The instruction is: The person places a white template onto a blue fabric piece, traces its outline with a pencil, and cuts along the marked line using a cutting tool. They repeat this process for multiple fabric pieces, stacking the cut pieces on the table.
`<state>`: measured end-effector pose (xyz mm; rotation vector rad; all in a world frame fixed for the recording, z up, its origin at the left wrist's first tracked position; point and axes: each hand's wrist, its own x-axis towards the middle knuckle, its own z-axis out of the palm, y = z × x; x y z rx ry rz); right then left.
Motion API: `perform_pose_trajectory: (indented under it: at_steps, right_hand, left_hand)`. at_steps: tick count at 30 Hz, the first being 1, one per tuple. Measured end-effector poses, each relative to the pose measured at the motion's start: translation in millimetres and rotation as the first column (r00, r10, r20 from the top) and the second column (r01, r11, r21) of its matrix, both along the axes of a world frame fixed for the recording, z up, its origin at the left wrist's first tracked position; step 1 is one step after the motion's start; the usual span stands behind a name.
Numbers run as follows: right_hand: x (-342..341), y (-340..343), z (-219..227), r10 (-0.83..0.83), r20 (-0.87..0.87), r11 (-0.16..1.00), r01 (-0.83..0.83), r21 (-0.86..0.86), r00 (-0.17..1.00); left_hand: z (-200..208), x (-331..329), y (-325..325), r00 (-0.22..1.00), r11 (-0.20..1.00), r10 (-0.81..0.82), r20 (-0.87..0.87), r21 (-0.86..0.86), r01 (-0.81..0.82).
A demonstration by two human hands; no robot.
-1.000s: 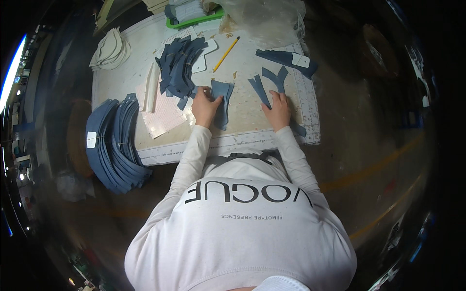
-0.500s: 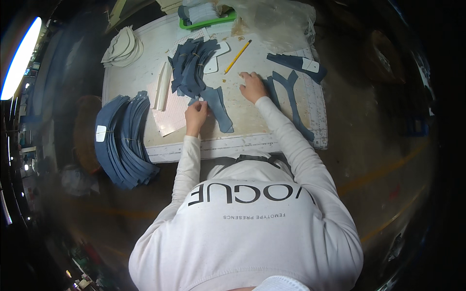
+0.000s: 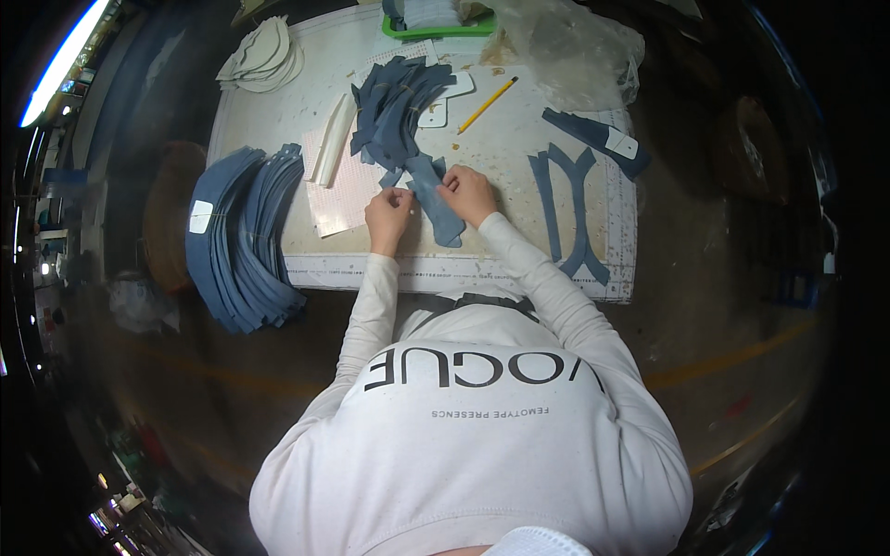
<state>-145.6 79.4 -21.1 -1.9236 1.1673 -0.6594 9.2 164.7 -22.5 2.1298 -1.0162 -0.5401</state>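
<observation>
A cut blue fabric piece [image 3: 439, 215] lies on the table just below a tied bundle of blue fabric pieces [image 3: 397, 104]. My right hand [image 3: 471, 196] is closed at its right edge, the thumb and fingers pinching there. To the left of that piece is my left hand [image 3: 388, 221], its fingertips pressed together close to a small blue end of fabric and a white bit. What the left fingertips hold is too small to make out. On the right side lie a narrow blue strip [image 3: 546, 204] and a forked blue piece [image 3: 578, 208], apart from both hands.
A large blue fabric stack [image 3: 243, 246] overhangs the table's left edge. Around the table [image 3: 519, 232] are cream pieces [image 3: 262, 57], a white folded strip [image 3: 334, 141], a patterned sheet [image 3: 341, 206], a yellow pencil [image 3: 488, 105], a plastic bag [image 3: 584, 51], a green tray [image 3: 436, 34] and a tagged blue bundle [image 3: 593, 139].
My right hand has moved left from the open table to the blue fabric piece. My left hand stays by the piece's left side. The whole view has shifted slightly.
</observation>
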Motion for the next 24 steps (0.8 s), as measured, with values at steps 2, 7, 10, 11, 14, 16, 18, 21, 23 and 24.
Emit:
perform_pose_trajectory:
  at_steps: [2,7,10,11,14,16,18,21,23,24]
  right_hand:
    - [-14,-7,2,-0.125,0.099,0.99,0.118,0.079,0.987]
    - [-30,-7,10,-0.063,0.259,0.979,0.01,0.201,0.964]
    - [-20,8,5,-0.055,0.357,0.925,-0.087,0.37,0.932]
    - [-16,12,2,-0.046,0.398,0.912,-0.123,0.39,0.916]
    - [-13,16,-6,0.053,0.211,0.973,-0.097,0.207,0.976]
    - [-12,15,-8,0.055,0.142,0.984,-0.078,0.159,0.988]
    - [-11,14,-7,0.073,0.11,0.992,-0.084,0.095,0.991]
    - [-7,19,0,-0.057,0.04,0.995,0.06,-0.084,0.998]
    - [-3,23,4,-0.137,-0.006,0.984,0.135,-0.114,0.991]
    - [-2,26,5,-0.147,-0.039,0.988,0.144,-0.064,0.988]
  left_hand:
    - [1,-2,1,1.0,1.0,0.002,-0.018,0.001,-0.002]
    - [1,-10,3,0.996,1.0,0.012,-0.083,0.022,-0.01]
    - [0,-15,4,0.997,0.997,0.057,-0.055,-0.052,-0.059]
    - [1,-17,5,0.997,0.999,0.035,-0.062,-0.038,-0.038]
    - [3,-21,10,0.996,1.0,-0.011,-0.094,0.009,0.012]
    - [4,-25,13,0.994,1.0,-0.023,-0.104,-0.008,0.022]
    - [4,-30,15,0.998,0.998,-0.011,-0.061,-0.054,0.007]
    - [2,-35,16,0.999,0.996,-0.036,-0.012,-0.077,0.035]
    - [1,-36,15,0.999,0.997,-0.034,0.019,-0.066,0.035]
    - [0,-37,15,0.999,0.998,-0.018,0.037,-0.059,0.02]
